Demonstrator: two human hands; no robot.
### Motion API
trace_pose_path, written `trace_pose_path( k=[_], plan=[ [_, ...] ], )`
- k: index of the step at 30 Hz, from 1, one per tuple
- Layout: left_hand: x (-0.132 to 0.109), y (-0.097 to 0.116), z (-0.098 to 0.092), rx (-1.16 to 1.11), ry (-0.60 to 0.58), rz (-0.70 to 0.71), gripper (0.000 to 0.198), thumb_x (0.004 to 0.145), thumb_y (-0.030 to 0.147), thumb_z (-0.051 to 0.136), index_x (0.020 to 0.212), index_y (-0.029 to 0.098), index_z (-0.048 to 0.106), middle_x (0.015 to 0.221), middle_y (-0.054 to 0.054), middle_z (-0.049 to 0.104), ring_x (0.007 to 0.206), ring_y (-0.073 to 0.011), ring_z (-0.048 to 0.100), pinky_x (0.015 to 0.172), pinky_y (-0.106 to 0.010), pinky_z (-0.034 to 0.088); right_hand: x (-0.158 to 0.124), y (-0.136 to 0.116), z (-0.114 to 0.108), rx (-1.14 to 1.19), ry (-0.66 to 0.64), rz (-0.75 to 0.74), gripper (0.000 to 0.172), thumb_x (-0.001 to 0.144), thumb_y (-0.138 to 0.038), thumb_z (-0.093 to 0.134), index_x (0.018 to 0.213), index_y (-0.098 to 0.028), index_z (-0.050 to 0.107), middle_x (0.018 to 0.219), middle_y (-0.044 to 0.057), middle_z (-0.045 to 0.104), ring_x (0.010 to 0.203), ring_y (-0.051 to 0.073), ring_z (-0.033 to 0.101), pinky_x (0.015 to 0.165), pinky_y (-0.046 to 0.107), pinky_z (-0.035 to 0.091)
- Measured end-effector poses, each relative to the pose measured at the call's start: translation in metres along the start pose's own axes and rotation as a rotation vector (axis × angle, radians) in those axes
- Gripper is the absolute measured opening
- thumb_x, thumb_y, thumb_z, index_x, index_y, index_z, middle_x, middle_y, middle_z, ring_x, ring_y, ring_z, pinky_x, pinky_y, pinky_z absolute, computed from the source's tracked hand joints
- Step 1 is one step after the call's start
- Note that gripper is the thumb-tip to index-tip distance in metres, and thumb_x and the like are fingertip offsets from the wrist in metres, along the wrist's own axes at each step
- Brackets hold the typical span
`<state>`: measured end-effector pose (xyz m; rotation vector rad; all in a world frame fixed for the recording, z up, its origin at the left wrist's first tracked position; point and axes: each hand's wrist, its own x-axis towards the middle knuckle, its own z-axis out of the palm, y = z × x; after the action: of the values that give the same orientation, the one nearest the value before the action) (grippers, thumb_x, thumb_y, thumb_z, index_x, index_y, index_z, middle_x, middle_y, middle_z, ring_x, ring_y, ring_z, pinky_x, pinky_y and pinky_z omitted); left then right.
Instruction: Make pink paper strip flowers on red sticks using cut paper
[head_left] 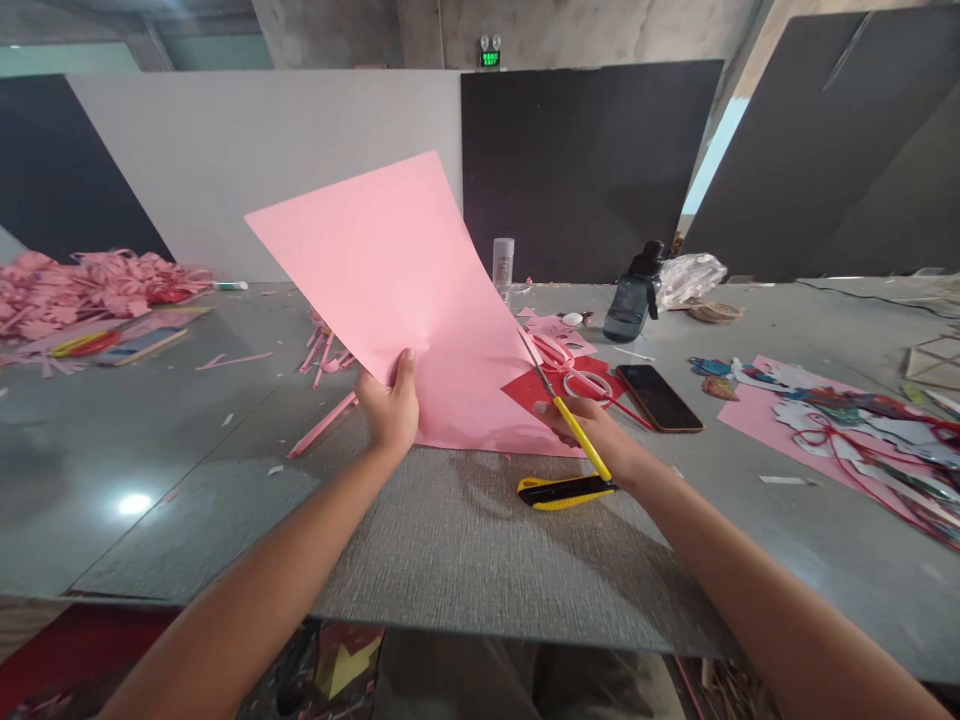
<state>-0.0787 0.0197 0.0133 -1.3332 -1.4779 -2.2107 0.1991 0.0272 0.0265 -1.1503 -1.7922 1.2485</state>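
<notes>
A sheet of pink paper (375, 260) is tilted up above the table, its lower part close to the mat. My left hand (390, 400) grips the sheet's lower left edge, thumb pressed on the near face. My right hand (592, 435) is closed around yellow-handled scissors (574, 435). Their blades point up and away, at the right edge of the pink sheet; whether they touch it I cannot tell. Below the right hand, a yellow and black utility knife (562, 492) lies on the grey textured mat (450, 540).
A phone (660, 398), red paper (529, 395) and a tape roll (587, 385) lie right of the sheet. Behind stand a dark bottle (630, 300) and a clear cylinder (503, 262). Pink paper strips (82, 290) are heaped at far left; cut-outs (847, 420) lie at right.
</notes>
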Motion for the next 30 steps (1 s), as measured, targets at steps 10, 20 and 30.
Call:
trace_pose_path(
  k=[10, 20, 30],
  plan=[
    [0.0004, -0.0006, 0.0001, -0.012, 0.002, -0.006, 0.033, 0.09, 0.043, 0.072, 0.101, 0.012, 0.073, 0.101, -0.014, 0.078, 0.113, -0.0312, 0.073, 0.105, -0.045, 0.056, -0.0026, -0.0049, 0.0003, 0.019, -0.04, 0.036, 0.055, 0.077, -0.073, 0.068, 0.074, -0.022, 0.048, 0.074, -0.004, 0.038, 0.066, 0.012, 0.035, 0.062, 0.031, 0.029],
    [0.0, -0.0005, 0.0008, -0.031, 0.01, -0.004, 0.035, 0.09, 0.044, 0.073, 0.102, 0.011, 0.074, 0.102, -0.014, 0.079, 0.11, -0.0295, 0.074, 0.104, -0.043, 0.057, -0.0029, -0.0069, 0.0009, 0.007, -0.052, 0.023, 0.055, 0.08, -0.073, 0.066, 0.071, -0.023, 0.044, 0.068, -0.005, 0.036, 0.063, 0.012, 0.032, 0.06, 0.031, 0.026],
    [0.0003, 0.0008, 0.0005, -0.054, 0.013, -0.003, 0.032, 0.089, 0.04, 0.075, 0.104, 0.011, 0.074, 0.104, -0.014, 0.079, 0.11, -0.0293, 0.074, 0.103, -0.042, 0.057, 0.001, 0.0012, 0.0005, -0.009, -0.005, -0.001, 0.052, 0.08, -0.069, 0.068, 0.073, -0.023, 0.046, 0.07, -0.004, 0.041, 0.063, 0.012, 0.036, 0.06, 0.031, 0.029]
  ],
)
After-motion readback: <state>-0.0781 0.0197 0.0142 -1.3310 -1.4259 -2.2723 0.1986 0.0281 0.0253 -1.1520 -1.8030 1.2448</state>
